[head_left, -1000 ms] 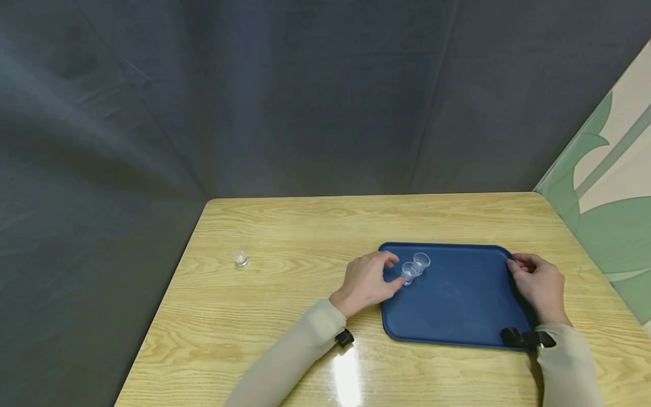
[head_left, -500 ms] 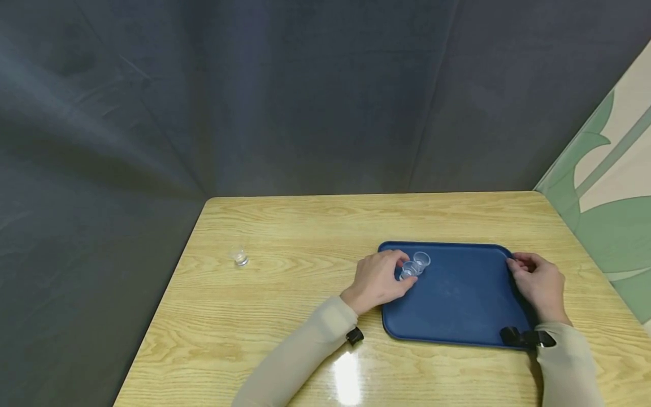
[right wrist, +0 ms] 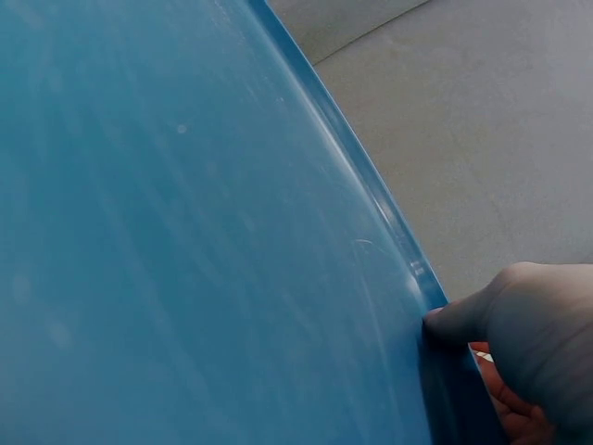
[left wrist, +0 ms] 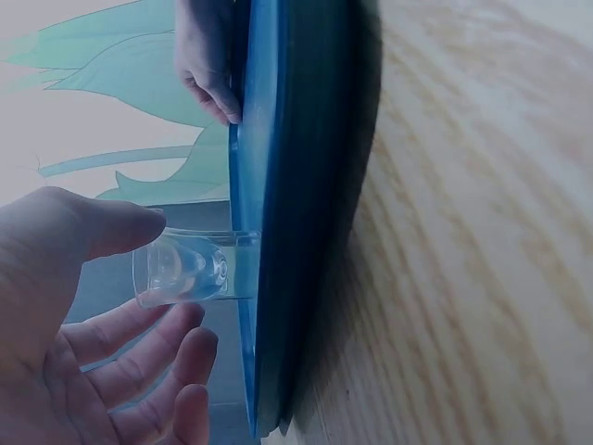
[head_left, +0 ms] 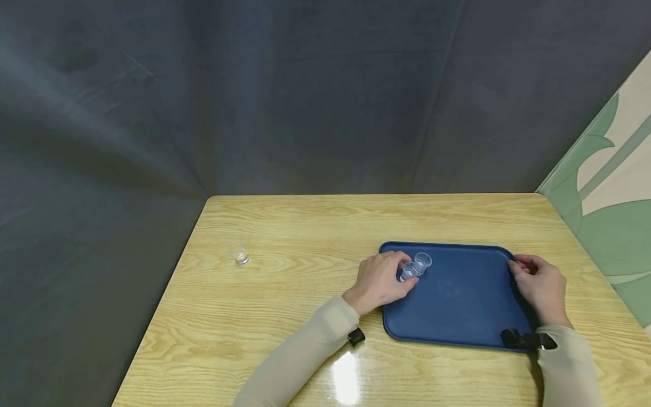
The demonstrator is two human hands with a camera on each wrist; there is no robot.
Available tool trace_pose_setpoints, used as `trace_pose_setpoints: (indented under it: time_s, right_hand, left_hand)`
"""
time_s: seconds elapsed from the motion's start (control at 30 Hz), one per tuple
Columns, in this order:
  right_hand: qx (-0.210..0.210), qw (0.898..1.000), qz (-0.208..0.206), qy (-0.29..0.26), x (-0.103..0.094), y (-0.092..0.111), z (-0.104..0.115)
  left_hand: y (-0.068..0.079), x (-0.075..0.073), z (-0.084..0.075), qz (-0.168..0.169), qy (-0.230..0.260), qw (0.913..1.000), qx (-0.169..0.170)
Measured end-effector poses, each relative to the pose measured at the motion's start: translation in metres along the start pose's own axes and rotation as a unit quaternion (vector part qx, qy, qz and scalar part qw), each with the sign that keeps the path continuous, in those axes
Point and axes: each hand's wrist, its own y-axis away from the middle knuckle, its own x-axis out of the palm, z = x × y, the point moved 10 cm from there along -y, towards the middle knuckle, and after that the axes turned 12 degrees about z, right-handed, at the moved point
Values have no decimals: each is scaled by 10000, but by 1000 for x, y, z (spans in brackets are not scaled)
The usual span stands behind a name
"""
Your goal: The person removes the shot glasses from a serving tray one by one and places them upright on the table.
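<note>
In the head view, the left hand [head_left: 381,281] has its grip around a clear cup [head_left: 409,273] on the blue tray [head_left: 458,308], beside a second cup [head_left: 423,260]; only there does a third cup [head_left: 241,258] show, well apart on the tabletop [head_left: 295,226]. The left wrist view reveals thumb and finger on opposite sides of the held cup. The right wrist view shows the right hand [head_left: 541,287] pinching the tray's rim, thumb inside.

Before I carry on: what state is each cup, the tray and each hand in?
Blue tray: flat, gripped
Near clear cup: upright, held
Far clear cup: upright, on tray
Lone clear cup: upright, on table
Left hand: pinches near clear cup
Right hand: grips blue tray's rim
</note>
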Motion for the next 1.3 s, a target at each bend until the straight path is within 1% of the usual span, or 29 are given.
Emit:
trace_pose_setpoints:
  time_s: [0.27, 0.6, 0.87, 0.97, 1.07, 1.17, 1.3]
  right_hand:
    - [49, 10000, 46, 21, 1, 1, 1]
    - [58, 10000, 35, 8, 1, 2, 1]
    - [-42, 10000, -31, 17, 0, 3, 3]
    - [-62, 10000, -43, 43, 1, 2, 3]
    - [-57, 10000, -55, 56, 1, 2, 2]
    - [-46, 10000, -45, 49, 1, 2, 1]
    - [-41, 10000, -45, 37, 0, 1, 0]
  left_hand:
    - [2, -1, 3, -47, 66, 10000, 54]
    - [6, -7, 17, -107, 272, 9996, -43]
    - [16, -11, 28, -215, 504, 9985, 67]
    - [20, -15, 35, -199, 569, 9982, 33]
    - [24, -20, 44, -194, 791, 9967, -73]
    - [28, -26, 54, -230, 1020, 9943, -211]
    - [35, -35, 67, -319, 1155, 9922, -331]
